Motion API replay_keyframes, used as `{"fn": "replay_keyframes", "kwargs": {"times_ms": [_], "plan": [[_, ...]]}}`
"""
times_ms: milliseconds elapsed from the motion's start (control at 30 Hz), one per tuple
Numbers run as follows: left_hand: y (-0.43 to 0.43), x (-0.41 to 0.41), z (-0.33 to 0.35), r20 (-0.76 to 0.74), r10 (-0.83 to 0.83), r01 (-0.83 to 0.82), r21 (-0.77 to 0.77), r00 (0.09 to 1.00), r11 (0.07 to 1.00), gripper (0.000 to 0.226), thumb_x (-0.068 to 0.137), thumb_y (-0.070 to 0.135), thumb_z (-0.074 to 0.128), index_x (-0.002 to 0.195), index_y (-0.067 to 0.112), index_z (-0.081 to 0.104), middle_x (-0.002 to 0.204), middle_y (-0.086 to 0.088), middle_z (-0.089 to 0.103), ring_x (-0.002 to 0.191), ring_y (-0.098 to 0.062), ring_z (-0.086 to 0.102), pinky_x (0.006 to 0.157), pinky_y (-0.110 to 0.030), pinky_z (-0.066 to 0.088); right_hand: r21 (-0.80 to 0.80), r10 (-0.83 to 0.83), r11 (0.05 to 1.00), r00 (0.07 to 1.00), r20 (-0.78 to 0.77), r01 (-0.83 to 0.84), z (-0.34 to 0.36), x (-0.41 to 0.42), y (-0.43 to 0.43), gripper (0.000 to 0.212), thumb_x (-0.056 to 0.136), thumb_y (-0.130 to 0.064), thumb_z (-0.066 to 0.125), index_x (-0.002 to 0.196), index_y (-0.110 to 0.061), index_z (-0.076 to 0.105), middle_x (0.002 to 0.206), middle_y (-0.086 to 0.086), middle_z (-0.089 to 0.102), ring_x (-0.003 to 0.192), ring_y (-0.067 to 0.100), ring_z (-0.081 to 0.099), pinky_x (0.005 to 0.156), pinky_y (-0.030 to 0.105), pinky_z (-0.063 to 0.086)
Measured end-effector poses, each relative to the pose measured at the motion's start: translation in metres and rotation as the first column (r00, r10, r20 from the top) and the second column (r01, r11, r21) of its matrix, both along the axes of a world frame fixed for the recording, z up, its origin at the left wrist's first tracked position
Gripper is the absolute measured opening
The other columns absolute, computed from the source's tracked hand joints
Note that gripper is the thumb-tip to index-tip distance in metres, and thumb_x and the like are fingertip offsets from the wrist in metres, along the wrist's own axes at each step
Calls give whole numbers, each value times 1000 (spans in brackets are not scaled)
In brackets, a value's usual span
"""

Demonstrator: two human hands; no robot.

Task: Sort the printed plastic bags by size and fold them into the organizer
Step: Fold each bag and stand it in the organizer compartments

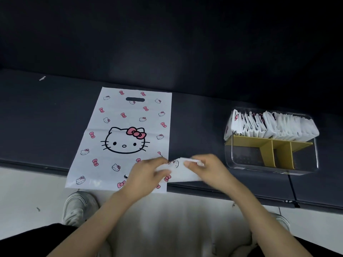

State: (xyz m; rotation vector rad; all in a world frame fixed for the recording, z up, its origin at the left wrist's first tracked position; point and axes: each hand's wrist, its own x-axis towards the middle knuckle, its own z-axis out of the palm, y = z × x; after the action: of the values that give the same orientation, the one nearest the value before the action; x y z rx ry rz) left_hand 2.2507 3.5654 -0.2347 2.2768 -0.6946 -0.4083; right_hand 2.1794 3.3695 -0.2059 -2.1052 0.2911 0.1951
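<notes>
Bare forearms reach out over black trousers and a pale floor (27, 191). The left hand (146, 173) and right hand (209, 169), close together, both pinch a small, partly folded white plastic bag with pink bows (182, 174) at the near edge of the dark table (37, 117). It overlaps a large flat white cat-print plastic bag (122, 115). Well to the right stands a clear plastic organizer with yellow dividers (271, 145), with folded white bags (272, 125) filling its back row. A dark wall (167, 34) rises behind.

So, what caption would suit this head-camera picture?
Left hand and right hand fold a printed bag beside a flat bag; organizer at right.
</notes>
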Motion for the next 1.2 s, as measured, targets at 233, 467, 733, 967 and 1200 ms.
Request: {"fn": "replay_keyframes", "kwargs": {"times_ms": [233,467,733,967,1200], "plan": [[-11,21,22,-597,175,-439,-331,783,835,6,84,9,70,85,4,66,76,-7,72,68,-16,66,66,-28,51,615,-285,727,949,-135,306,12,5,-39,25,67,-29,76,81,-8,75,88,8,73,83,21,68,75,27,55],[-30,21,-12,-782,318,-682,-179,536,709,11,83,11,72,82,2,65,85,-12,69,80,-26,62,84,-40,51,530,-429,617,813,-394,582,-33,4,-2,21,78,-4,73,98,-1,71,94,11,74,78,22,70,67,29,57],[-8,16,-28,-749,260,-536,-146,609,832,29,91,12,61,114,29,55,92,-11,67,78,-23,65,66,-28,55,377,-511,613,712,-481,694,-63,17,-4,6,81,4,68,80,-2,67,83,13,70,65,22,66,54,26,55],[20,19,-59,80,-122,138,-228,989,964,40,76,11,57,98,41,70,113,27,57,105,2,51,88,-12,40,361,-483,591,675,-558,721,-65,15,-9,7,78,5,71,84,6,66,76,15,68,62,26,65,56,30,56],[11,37,-56,-107,-195,164,-243,975,956,15,73,37,66,85,44,71,119,39,55,128,5,41,111,-20,28,425,-446,574,702,-555,700,-64,8,-17,5,85,-2,67,89,1,66,74,9,70,63,21,67,54,26,54]]}}
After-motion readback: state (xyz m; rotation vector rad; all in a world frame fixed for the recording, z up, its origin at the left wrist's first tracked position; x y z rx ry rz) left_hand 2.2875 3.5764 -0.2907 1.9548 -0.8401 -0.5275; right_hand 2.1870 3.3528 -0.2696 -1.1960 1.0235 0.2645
